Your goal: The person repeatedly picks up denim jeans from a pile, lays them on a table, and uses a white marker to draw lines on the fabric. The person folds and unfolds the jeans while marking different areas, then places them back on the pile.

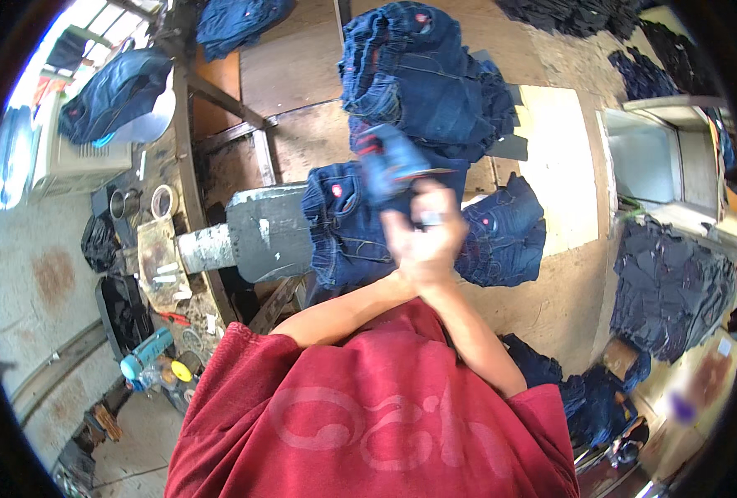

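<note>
Here the person's two hands meet in front of the chest, above a grey machine arm: the right hand (435,224), with a ring on one finger, is closed around a blurred blue piece of denim (389,166) with a red tag and a thin dark strip sticking out to the side, and the left hand (410,261) sits pressed against it from below, fingers folded, though what exactly it clasps cannot be told. Directly under the grip a pair of dark blue jeans (343,232) is draped over the grey machine arm (260,232); another pair (501,236) lies just to the right of the hands on the worn wooden floor (543,307). Beyond the grip a tall pile of folded jeans (422,79) rises. Well to the left of the hands a cluttered bench (156,257) carries a roll of tape (163,201), a metal cup (123,202) and a blue bottle (146,353). Far to the right more dark garments (671,286) lie heaped beside a cardboard box (700,390).
</note>
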The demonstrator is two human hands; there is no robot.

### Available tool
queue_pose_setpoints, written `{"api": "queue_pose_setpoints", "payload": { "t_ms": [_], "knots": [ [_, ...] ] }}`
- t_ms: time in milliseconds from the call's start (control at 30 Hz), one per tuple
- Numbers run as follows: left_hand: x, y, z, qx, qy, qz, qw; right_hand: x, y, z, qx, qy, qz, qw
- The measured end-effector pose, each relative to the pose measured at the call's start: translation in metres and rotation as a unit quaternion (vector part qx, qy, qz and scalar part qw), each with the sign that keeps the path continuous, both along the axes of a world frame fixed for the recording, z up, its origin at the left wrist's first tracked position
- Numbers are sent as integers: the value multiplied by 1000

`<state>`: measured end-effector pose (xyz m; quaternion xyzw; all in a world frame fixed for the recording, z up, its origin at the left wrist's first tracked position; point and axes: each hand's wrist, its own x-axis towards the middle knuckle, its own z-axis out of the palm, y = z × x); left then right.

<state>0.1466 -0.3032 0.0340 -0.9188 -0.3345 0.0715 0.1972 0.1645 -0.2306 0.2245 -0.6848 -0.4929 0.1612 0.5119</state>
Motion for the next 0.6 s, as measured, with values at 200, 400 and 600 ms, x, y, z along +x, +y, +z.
{"api": "queue_pose_setpoints", "payload": {
  "t_ms": [200,400,600],
  "knots": [
    [-19,-8,-2,-392,-293,69,869,-67,25,-56,-41,-200,268,942],
    [-44,58,69,-386,-464,62,795,52,18,30,7,-70,116,991],
    [-133,128,92,-308,-293,96,900,198,-3,66,-127,-110,-149,974]
  ]
}}
